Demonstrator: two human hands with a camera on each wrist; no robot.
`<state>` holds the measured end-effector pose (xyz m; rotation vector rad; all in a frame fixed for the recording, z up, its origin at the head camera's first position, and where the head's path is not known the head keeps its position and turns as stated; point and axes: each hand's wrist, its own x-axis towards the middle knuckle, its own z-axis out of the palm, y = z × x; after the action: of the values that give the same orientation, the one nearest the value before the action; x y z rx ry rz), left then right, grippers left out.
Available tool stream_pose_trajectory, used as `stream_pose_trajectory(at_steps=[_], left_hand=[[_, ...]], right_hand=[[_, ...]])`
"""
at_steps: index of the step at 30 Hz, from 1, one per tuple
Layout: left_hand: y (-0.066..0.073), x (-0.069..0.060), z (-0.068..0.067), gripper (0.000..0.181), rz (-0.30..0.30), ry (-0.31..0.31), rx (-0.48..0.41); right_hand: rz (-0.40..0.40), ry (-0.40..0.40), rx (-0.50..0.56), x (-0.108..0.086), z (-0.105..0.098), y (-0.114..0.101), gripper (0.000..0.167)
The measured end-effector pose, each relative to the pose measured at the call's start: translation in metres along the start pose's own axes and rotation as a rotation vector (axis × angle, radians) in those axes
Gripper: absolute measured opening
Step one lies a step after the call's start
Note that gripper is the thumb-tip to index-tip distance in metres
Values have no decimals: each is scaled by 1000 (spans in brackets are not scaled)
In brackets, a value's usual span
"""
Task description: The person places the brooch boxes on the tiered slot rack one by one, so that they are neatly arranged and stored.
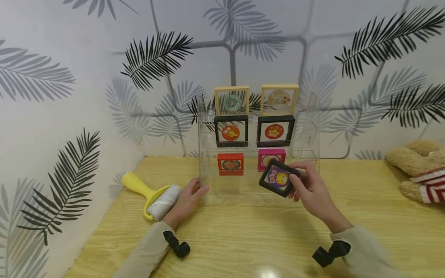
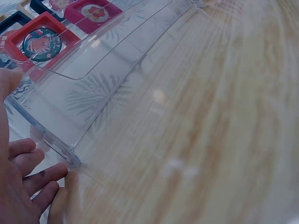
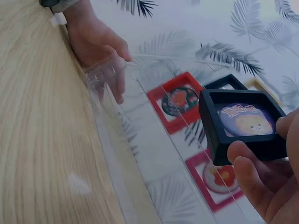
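My right hand pinches a small black-framed display case between thumb and fingers. Inside it is a round purple badge with a yellow bear, tilted in front of the clear tiered acrylic stand. My left hand holds the stand's lower left side, thumb toward the front. On the tiers stand a red case, a pink case partly behind the held one, two black cases, the left and right, and two pale yellow frames, the left and right.
A yellow-handled lint roller lies left of the stand, beside my left wrist. At the right edge sits a plush toy with red and white stripes. The wooden table meets a leaf-patterned wall behind.
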<state>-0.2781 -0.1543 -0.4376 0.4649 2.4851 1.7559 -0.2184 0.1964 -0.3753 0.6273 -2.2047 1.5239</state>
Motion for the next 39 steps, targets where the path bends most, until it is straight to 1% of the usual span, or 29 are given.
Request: stream_pose_trajectory(at_steps=[3,7,10,14,18,23,28,30,33,36,39], left_hand=[[-2,1,0,52,-3,-8,8],[-4,4,-3,51,-10,9,1],[-1,4,-5,51,-7,10,11],[2,2,-5,53,-11,2,11],[1,2,-5,54,-12,-7,-10],[0,1,-3,54,-18,-11,-1],[1,1,-2,53,-15,-1,8],[1,1,-1,53,-10,0,7],[-1,1,0,52,-7,-1,5],[-3,1,1,52,-7,-3,0],[-4,1,2,52,-1,-3,0]], right_hand=[[-12,-35,-22,1,14,-3,23],[0,-81,-44,9,35,-2,24],[-4,-111,-56,14,51,-2,23],[-50,-128,-72,20,70,1,20],[-80,-136,-65,25,83,8,19],[-111,-137,-113,25,94,15,22],[-102,-126,-187,24,102,20,31],[-101,-145,-222,23,104,22,31],[-112,-184,-270,22,105,26,26],[-113,-206,-278,20,106,28,26],[-119,-198,-266,19,106,29,26]])
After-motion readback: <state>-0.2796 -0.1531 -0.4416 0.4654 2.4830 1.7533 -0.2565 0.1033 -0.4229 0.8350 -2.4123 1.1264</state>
